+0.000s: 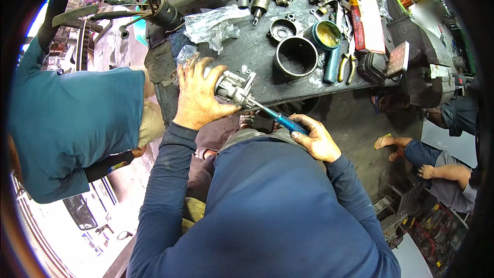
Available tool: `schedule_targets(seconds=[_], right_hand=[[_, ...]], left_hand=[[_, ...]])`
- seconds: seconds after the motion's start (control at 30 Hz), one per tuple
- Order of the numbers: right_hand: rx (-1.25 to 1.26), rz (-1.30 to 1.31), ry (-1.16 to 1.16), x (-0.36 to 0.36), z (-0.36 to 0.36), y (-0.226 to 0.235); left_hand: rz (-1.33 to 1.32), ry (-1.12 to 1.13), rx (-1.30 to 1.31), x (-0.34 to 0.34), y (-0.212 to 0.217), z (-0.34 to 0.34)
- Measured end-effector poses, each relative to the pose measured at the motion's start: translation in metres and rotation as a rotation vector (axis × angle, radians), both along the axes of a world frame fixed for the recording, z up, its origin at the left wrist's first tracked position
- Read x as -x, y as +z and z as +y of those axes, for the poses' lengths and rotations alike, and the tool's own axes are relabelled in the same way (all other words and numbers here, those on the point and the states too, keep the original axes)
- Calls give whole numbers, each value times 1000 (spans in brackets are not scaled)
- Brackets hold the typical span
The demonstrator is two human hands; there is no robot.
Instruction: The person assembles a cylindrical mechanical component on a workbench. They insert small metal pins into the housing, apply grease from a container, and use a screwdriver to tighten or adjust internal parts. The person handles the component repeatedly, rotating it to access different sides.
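Observation:
A silver cast-metal motor housing lies at the front edge of the dark workbench. My left hand grips it from the left, thumb along its near side and fingers over the top, hiding much of it. My right hand is closed around the blue handle of a screwdriver. The screwdriver slants up and left, its shaft reaching the near end of the housing. Whether the tip sits in a screw I cannot tell. Small pale metal pieces lie just beyond the housing.
An empty metal cylinder, a grease tin, pliers and a red-and-white box occupy the bench's right side. Clear plastic lies at back left. One person stands at left; another sits at right.

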State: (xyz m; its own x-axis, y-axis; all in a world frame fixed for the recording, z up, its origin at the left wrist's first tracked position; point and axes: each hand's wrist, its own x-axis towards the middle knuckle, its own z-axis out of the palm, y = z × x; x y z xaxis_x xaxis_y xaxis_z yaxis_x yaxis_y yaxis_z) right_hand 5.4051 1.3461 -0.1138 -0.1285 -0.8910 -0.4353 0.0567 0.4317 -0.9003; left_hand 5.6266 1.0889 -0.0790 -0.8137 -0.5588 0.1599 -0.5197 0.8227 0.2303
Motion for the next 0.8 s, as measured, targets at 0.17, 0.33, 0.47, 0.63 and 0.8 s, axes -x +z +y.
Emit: schedule_targets(seconds=[0.17,0.33,0.47,0.63,0.8], right_hand=[[80,69,-86,6,-4,5],[250,540,-20,8,-63,6],[135,599,-193,-22,-119,-25],[141,687,-127,-38,-107,-77],[108,1061,93,-38,-102,-74]], left_hand=[[-7,20,-3,1,-1,2],[-12,19,-19,6,3,3],[-23,10,-7,8,6,5],[23,5,-3,10,9,6],[11,-18,11,9,13,6]])
